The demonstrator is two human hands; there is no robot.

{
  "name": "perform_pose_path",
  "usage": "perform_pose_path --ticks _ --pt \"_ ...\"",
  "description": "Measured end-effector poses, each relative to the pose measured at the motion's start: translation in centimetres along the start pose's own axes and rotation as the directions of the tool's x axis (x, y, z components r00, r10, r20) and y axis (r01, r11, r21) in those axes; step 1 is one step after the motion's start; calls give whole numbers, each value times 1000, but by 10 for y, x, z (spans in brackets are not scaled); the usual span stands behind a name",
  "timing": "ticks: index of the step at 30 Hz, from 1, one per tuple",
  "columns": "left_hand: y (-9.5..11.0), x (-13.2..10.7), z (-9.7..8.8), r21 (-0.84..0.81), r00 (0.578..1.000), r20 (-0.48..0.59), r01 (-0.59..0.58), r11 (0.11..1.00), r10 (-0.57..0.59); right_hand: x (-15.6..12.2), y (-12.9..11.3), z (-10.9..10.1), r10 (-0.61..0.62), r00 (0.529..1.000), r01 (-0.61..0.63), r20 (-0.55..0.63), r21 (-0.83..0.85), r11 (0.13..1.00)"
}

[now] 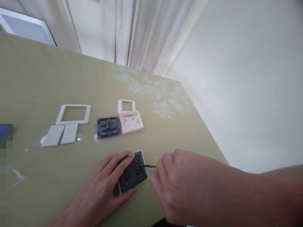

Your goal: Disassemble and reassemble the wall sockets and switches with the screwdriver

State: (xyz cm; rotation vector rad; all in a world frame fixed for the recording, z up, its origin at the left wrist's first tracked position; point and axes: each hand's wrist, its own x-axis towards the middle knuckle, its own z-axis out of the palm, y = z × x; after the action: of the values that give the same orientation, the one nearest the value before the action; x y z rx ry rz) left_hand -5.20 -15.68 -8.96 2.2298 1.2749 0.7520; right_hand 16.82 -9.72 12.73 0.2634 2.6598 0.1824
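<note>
A wall switch (132, 179) with a dark grey inner face and a white rim lies on the table. My left hand (107, 176) is closed around its left side, fingers along the top edge and thumb along the lower edge. My right hand (175, 179) is in a fist around a screwdriver (149, 166). Only its thin dark shaft shows, since the handle is hidden in the fist. The shaft's tip meets the right part of the dark face, at a small fitting there.
Beyond my hands lie a dark grey switch plate (109, 126), a white back box (131, 122) and a small white frame (120, 106). Farther left are a larger white frame (88, 114) and two white panels (54, 135) (69, 134). A wall (255, 78) borders the table's right edge.
</note>
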Motion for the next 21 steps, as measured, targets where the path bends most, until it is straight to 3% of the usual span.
perform_pose_path --ticks 4,8,12,18,21 --pt "0 -1 1 -1 1000 7 -6 1000 6 3 -3 6 124 989 -126 80 17 992" --pt "-1 -1 2 -6 1000 -15 -6 1000 6 9 -4 5 244 970 -243 -13 -127 962" --pt "-2 -3 3 -12 1000 -12 -7 1000 7 14 -6 -4 167 979 -185 -115 -174 967" --pt "-2 -4 4 2 1000 -17 -4 1000 4 14 -7 -9 111 993 -117 -39 -187 975" --pt "-2 -3 3 13 999 -26 -24 1000 24 15 -6 -11 125 989 -136 -74 -168 976"
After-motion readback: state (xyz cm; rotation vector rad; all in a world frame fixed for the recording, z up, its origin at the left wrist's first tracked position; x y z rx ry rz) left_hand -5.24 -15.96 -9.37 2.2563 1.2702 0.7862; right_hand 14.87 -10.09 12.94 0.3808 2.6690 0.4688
